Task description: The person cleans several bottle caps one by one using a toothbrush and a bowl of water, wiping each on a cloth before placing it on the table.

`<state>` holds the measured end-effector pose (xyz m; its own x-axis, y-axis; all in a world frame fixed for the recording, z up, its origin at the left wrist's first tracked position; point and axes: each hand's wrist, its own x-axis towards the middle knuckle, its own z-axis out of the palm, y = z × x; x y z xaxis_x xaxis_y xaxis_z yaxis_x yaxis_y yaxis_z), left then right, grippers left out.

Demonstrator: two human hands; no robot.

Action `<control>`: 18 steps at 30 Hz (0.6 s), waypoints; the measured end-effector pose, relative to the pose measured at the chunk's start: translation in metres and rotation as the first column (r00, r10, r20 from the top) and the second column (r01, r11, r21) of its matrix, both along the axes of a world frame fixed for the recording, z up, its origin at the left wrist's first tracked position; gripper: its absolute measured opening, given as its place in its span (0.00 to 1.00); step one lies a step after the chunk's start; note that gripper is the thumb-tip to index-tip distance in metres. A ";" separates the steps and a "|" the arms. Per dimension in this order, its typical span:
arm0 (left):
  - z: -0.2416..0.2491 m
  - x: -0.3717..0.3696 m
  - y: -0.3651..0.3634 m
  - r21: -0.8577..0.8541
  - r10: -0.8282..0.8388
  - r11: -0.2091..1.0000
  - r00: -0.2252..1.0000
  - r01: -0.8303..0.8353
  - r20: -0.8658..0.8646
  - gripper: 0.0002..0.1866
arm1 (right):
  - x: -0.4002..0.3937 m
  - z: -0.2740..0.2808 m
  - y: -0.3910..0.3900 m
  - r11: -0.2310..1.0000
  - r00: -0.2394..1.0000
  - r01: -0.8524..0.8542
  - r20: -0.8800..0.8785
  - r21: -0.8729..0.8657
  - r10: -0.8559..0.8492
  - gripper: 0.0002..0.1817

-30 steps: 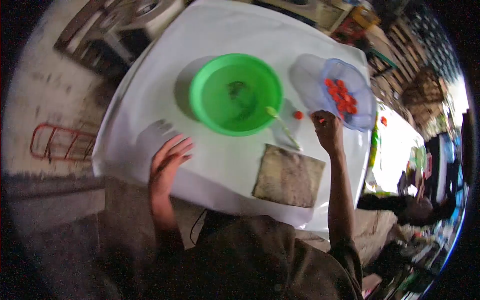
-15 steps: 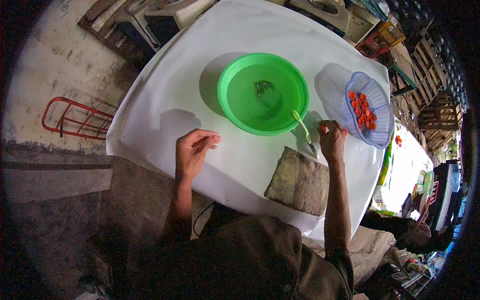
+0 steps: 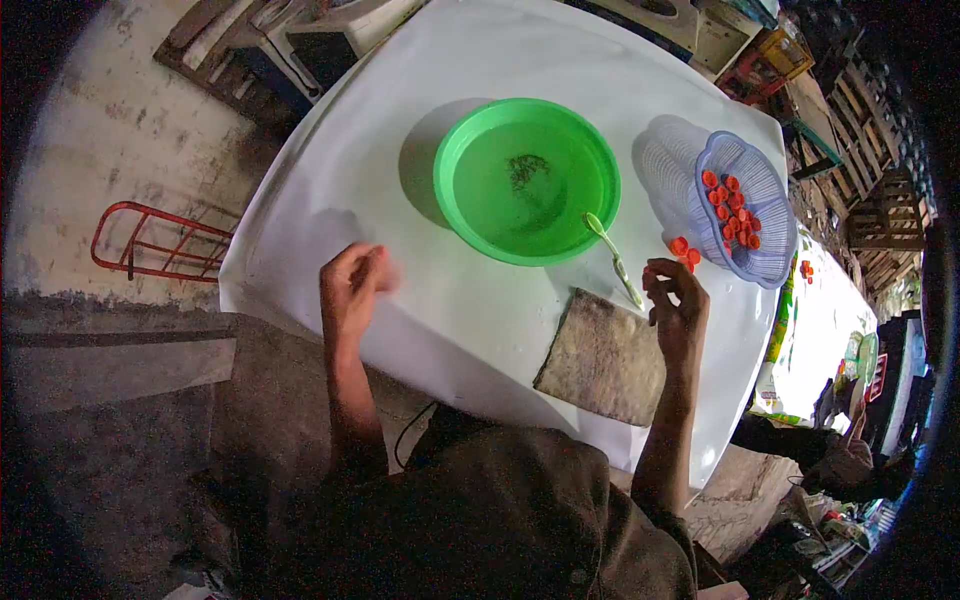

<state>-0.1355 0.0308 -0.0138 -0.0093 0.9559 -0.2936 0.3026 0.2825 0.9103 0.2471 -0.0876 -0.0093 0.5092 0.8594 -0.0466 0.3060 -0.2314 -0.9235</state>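
Note:
Over the near left part of the table, my left hand (image 3: 353,292) is raised with its fingers curled and blurred by motion. Whatever it may hold does not show. My right hand (image 3: 680,308) hovers by the corner of a stained grey cloth (image 3: 605,358), its fingers bent and apart with nothing visible between them. Just beyond its fingertips lie several red bottle caps (image 3: 683,251) on the table. A green-and-white toothbrush (image 3: 615,258) leans with one end on the rim of a green basin (image 3: 447,190), which holds water and some dark debris.
A blue slotted plastic basket (image 3: 775,262) with several red caps (image 3: 733,212) stands at the right of the white-covered table (image 3: 330,170). A red metal rack (image 3: 160,243) is on the left. Wooden pallets (image 3: 882,217) and a bright second table (image 3: 835,325) are on the right.
My right hand has drawn back toward me from the red caps, which now lie uncovered on the table. My left hand has shifted left, away from the basin.

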 end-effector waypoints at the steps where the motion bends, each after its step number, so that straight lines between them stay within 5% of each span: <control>1: 0.006 0.008 -0.005 0.088 -0.075 0.994 0.990 0.064 0.119 0.22 | -0.008 0.006 -0.003 1.000 0.997 -0.006 -0.081 -0.017 0.005 0.09; 3: 0.019 0.034 -0.017 0.283 -0.247 0.947 0.911 0.155 0.329 0.28 | -0.023 0.013 -0.008 0.999 0.980 -0.034 -0.194 0.027 0.039 0.08; 6: 0.026 0.053 -0.028 0.164 -0.325 0.924 0.483 0.345 0.813 0.34 | -0.044 0.023 -0.015 0.986 0.875 -0.099 -0.460 0.134 0.150 0.07; 10: 0.027 0.079 -0.041 0.083 -0.245 0.896 0.329 0.436 0.912 0.32 | -0.066 0.042 -0.020 0.982 0.744 -0.125 -0.641 0.144 0.189 0.08; 13: 0.030 0.099 -0.051 0.091 -0.213 0.892 0.235 0.443 0.948 0.24 | -0.075 0.043 -0.019 0.967 0.506 -0.110 -0.824 0.229 0.253 0.07; 16: 0.024 0.107 -0.054 0.132 -0.305 0.905 0.402 0.404 0.863 0.18 | -0.078 0.044 -0.019 0.966 0.425 -0.099 -0.867 0.241 0.259 0.07; 18: 0.024 0.103 -0.052 0.212 -0.303 0.953 0.733 0.218 0.608 0.10 | -0.077 0.042 -0.021 0.972 0.501 -0.068 -0.835 0.223 0.227 0.08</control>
<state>-0.0320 -0.0212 0.0099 0.3905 0.9202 -0.0274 -0.3026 0.1564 0.9402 0.1702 -0.1082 0.0328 0.1566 0.9536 -0.2570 -0.6280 -0.1047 -0.7711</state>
